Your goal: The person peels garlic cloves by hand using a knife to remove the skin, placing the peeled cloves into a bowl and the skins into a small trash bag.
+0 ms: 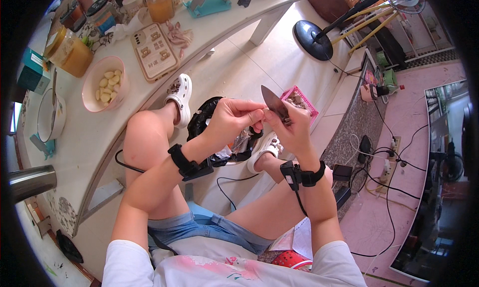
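My right hand (pixel 294 130) is closed around a small knife (pixel 273 101), its dark pointed blade tilted up and to the left. My left hand (pixel 232 120) meets it, thumb and fingers pinched together at the right thumb; whatever lies between the fingertips is too small and hidden to name. Below both hands, between my feet, a bin lined with a black bag (pixel 201 118) holds scraps. Partly behind my right hand is a pink basket (pixel 313 110) with garlic-like pieces in it. A pink-rimmed bowl (pixel 90 103) of peeled garlic cloves (pixel 108 87) stands on the table to the left.
On the white table (pixel 112 132) are a patterned tray (pixel 155 52), a jar of yellow-brown contents (pixel 69 52), a white bowl (pixel 60 118) and a teal phone stand (pixel 212 6). A fan's round base (pixel 313 40) is at the far right. Cables and a large screen (pixel 429 197) lie right.
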{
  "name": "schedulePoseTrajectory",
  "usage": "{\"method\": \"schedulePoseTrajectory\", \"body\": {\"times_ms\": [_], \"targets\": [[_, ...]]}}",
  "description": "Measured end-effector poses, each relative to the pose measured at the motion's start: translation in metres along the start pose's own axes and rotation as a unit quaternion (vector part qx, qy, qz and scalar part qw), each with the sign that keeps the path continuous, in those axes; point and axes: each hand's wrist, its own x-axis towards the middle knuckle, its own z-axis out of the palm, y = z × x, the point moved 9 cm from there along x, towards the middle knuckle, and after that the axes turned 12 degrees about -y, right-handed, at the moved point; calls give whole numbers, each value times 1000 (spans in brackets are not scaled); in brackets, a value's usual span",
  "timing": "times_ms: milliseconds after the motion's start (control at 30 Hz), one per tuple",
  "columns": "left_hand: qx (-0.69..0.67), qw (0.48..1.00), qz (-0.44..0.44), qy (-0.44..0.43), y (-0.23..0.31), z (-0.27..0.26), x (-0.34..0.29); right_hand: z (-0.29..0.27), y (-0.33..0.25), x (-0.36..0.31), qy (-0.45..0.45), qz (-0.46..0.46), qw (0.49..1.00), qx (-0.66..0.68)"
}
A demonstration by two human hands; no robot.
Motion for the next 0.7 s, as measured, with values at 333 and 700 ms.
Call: {"method": "schedulePoseTrajectory", "body": {"times_ms": [333, 700], "targets": [[15, 1000, -22, 7, -3, 2, -2, 6, 8, -5, -48, 29, 998, 37], [-83, 996, 10, 40, -1, -9, 1, 15, 7, -6, -48, 40, 991, 115]]}}
